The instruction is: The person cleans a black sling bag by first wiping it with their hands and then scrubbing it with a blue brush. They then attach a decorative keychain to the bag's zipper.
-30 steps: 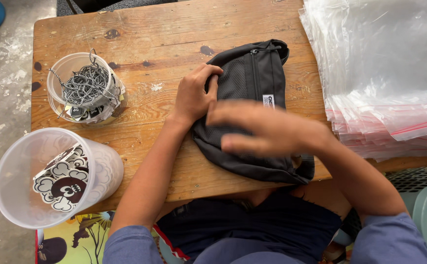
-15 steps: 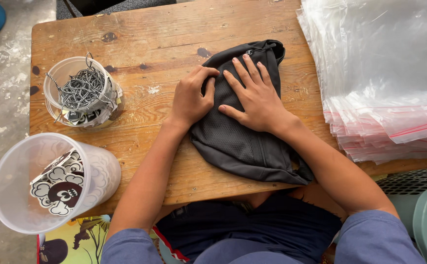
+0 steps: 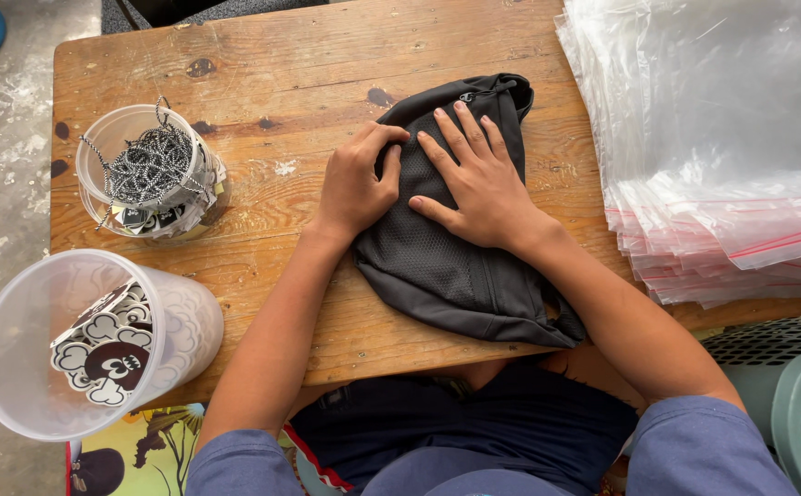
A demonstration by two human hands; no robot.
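In the head view, a dark grey mesh-panelled pouch bag (image 3: pixel 460 243) lay at the centre of the wooden table (image 3: pixel 263 83), its lower end at the near edge. The right hand (image 3: pixel 478 179) pressed flat on it, fingers spread; the left hand (image 3: pixel 356 182), fingers curled, pinched its left edge. This looked like a flattening step. At right lay a stack of clear zip bags (image 3: pixel 722 147); at left, 2 plastic tubs, one of cords (image 3: pixel 148 174), one of stickers (image 3: pixel 97 344).
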